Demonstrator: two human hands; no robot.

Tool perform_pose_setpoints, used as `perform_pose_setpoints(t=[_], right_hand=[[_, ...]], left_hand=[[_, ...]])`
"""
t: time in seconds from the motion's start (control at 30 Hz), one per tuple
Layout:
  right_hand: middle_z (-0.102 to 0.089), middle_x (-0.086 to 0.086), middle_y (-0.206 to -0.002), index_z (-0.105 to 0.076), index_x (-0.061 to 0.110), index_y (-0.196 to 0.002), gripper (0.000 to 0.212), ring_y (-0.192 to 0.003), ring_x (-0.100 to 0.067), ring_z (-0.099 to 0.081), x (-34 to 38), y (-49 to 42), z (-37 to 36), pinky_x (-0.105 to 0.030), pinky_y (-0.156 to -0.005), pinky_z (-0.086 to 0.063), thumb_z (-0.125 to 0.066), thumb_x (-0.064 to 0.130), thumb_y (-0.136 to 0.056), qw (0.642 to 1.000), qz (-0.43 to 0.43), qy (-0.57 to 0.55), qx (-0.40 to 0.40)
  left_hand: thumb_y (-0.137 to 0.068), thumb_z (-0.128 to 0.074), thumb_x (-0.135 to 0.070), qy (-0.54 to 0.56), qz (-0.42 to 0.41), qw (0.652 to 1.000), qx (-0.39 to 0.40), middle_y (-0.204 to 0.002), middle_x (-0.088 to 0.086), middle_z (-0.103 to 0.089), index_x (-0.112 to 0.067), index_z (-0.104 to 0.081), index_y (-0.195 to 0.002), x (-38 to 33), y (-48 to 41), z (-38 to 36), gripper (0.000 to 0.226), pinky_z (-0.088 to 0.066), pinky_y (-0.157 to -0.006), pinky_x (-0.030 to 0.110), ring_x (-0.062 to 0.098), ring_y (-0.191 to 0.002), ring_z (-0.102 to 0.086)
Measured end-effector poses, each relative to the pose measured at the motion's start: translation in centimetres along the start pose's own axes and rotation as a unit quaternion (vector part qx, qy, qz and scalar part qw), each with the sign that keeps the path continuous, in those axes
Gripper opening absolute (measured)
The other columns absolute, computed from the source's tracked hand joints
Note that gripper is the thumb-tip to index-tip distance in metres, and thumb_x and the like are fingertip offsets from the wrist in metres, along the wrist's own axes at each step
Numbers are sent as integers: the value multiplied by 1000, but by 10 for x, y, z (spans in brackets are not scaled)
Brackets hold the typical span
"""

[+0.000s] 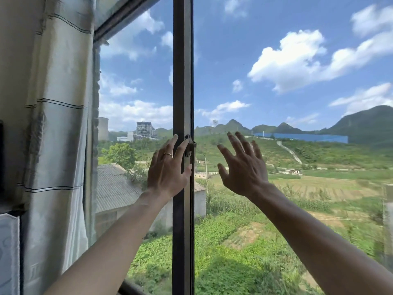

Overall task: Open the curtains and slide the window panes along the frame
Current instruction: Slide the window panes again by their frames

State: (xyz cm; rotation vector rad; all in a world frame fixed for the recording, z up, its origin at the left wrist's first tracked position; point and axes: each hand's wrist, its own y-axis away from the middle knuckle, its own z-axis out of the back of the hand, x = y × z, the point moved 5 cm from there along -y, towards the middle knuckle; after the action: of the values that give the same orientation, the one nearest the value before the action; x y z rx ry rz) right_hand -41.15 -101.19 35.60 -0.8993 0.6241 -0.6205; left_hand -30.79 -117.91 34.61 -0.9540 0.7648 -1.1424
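The curtain (59,124) hangs gathered at the left edge of the window (119,19). The left hand (168,169) lies straight-fingered on the dark centre stile (182,71); the right hand (242,167), released and spread, is before the right pane (297,116).

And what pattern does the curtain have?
The curtain is pale grey-white with thin dark horizontal lines, seen in the head view.

No readable text – no labels, numbers, signs.

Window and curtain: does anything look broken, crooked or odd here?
Nothing stands out. The curtain hangs gathered at the left, the dark window stile stands straight, its latch looks whole, the glass shows no crack; one tiny dark speck sits upper right.
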Motion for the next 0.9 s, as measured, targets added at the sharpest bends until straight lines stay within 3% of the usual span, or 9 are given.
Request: perform_pose_setpoints(t=[0.13,0.23,0.43,0.5,0.63,0.77,0.9], right_hand=[[13,-9,-162,-11,33,-154,71,-148,-25,17,-10,-14,-27,-55,-116,10,-34,59,-93,997,-7,71,0],[14,-10,-162,-6,28,-156,76,-148,-25,15,-18,-10,-39,-55,-117,7,-32,61,-93,993,13,116,-32],[9,-14,-163,-10,23,-156,75,-149,-28,9,-18,-8,-50,-57,-117,0,-25,62,-94,984,24,150,-90],[9,-14,-163,-10,23,-156,75,-149,-28,10,-19,-9,-51,-57,-117,0,-25,62,-94,983,25,156,-95],[10,-15,-163,-9,23,-156,74,-149,-29,10,-18,-7,-53,-57,-117,1,-23,61,-95,982,28,161,-97],[8,-15,-163,-11,23,-156,74,-149,-29,10,-19,-7,-53,-57,-117,0,-24,61,-94,982,28,160,-97],[7,-15,-163,-13,24,-156,74,-149,-28,10,-19,-7,-53,-56,-117,2,-22,63,-93,982,28,162,-96]], left_hand=[[-92,-58,-40,28,-21,999,-31,-164,-1,-8,-27,-20,-155,1,-19,-38,75,-8,-121,48,23,-150,-8],[-97,-50,-39,67,-9,996,-51,-164,-5,-6,-24,-14,-156,2,-23,-63,71,-7,-121,46,18,-150,-8],[-103,-43,-35,156,5,982,-106,-164,-8,-8,-22,-13,-156,6,-20,-92,63,-23,-119,47,12,-149,-13],[-102,-46,-32,178,0,976,-128,-164,-2,-14,-16,-19,-155,5,-21,-95,61,-33,-114,48,16,-149,-17],[-97,-60,-30,176,-15,974,-144,-161,5,-21,-10,-31,-151,5,-19,-98,65,-37,-112,48,22,-148,-23],[-92,-68,-18,114,-42,981,-154,-153,19,-36,1,-50,-136,5,-19,-95,52,-55,-89,54,38,-137,-39],[-93,-64,-13,39,-112,981,-153,-148,25,-39,4,-51,-136,6,-15,-88,48,-60,-74,53,44,-130,-46]])
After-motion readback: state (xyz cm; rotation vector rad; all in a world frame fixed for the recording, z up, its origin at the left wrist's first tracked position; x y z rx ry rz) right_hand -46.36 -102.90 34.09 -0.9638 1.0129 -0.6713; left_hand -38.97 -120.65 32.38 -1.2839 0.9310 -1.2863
